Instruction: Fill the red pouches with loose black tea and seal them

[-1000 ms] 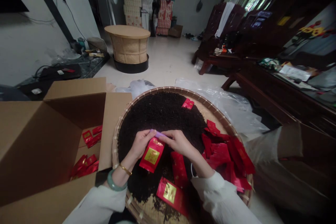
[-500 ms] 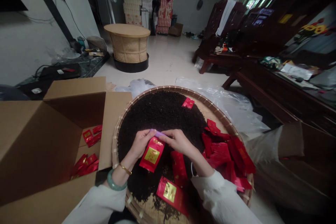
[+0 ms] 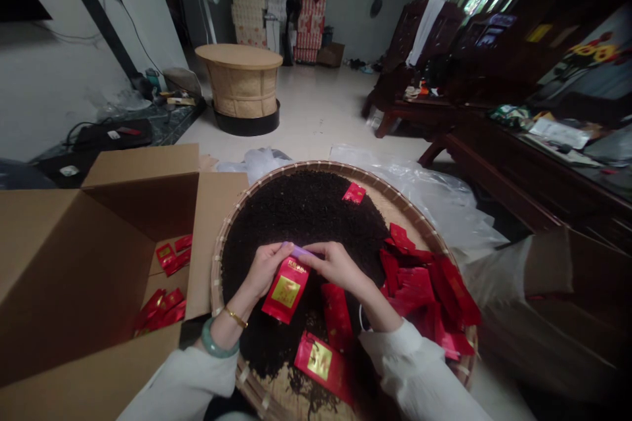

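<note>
Between my two hands hangs a red packet [image 3: 285, 293] with a gold label, upright over a round woven tray [image 3: 419, 217]. My left hand [image 3: 266, 270] pinches its top edge at the left, and my right hand [image 3: 336, 263] pinches the same edge at the right. The top edge shows a purplish sheen. Dark loose tea leaves [image 3: 301, 210] cover much of the tray. Below my hands lie a gold-labelled red packet [image 3: 320, 362] and another red packet [image 3: 337, 319]. A pile of red packets [image 3: 419, 283] sits at the tray's right side, and a small red packet [image 3: 354, 193] rests near the far rim.
To the left stands an open cardboard box [image 3: 212, 237] with several red packets [image 3: 165, 309] inside. Clear plastic sheeting [image 3: 419, 177] lies beyond the tray. A round wicker table [image 3: 241, 79] stands farther back, with dark wooden furniture [image 3: 533, 171] at the right.
</note>
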A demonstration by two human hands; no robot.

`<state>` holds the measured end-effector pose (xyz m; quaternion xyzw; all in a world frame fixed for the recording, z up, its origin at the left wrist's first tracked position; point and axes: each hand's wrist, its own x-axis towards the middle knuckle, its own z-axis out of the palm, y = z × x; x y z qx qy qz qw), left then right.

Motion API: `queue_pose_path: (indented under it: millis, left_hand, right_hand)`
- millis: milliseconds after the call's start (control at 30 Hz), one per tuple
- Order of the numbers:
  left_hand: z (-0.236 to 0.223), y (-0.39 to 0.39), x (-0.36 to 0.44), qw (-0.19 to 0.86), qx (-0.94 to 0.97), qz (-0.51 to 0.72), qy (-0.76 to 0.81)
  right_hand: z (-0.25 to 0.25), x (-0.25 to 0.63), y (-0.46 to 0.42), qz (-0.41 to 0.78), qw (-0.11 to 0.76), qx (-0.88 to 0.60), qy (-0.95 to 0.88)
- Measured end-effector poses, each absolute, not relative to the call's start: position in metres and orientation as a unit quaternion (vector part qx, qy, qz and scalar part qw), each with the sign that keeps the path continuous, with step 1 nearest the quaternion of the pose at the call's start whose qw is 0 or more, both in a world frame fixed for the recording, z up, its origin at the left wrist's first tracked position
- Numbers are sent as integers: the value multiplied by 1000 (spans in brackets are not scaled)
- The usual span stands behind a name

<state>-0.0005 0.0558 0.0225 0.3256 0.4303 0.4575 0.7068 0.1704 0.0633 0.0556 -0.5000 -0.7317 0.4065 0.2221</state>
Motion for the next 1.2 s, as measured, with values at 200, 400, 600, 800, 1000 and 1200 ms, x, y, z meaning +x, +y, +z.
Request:
queue_pose_path:
  millis: [200, 400, 600, 800, 1000, 1200]
  left_hand:
    - [29, 55, 1, 732, 316, 434, 420]
    - [31, 56, 0, 733, 316, 420, 431]
    - [26, 57, 0, 704, 289, 454, 464]
    - [24, 57, 0, 675, 321, 477, 463]
    - [27, 56, 0, 673, 330, 482, 453]
    - [25, 57, -1, 670, 349, 473, 453]
  right_hand:
    - [55, 171, 66, 390, 228, -510, -732]
    - [50, 184, 72, 409, 285, -551, -670]
    - [29, 207, 74, 207, 209, -675, -677]
    - [23, 189, 67, 176, 318, -604, -709]
    - [27, 159, 60, 336, 422, -532, -653]
    - [25, 163, 59, 386, 429, -524, -626]
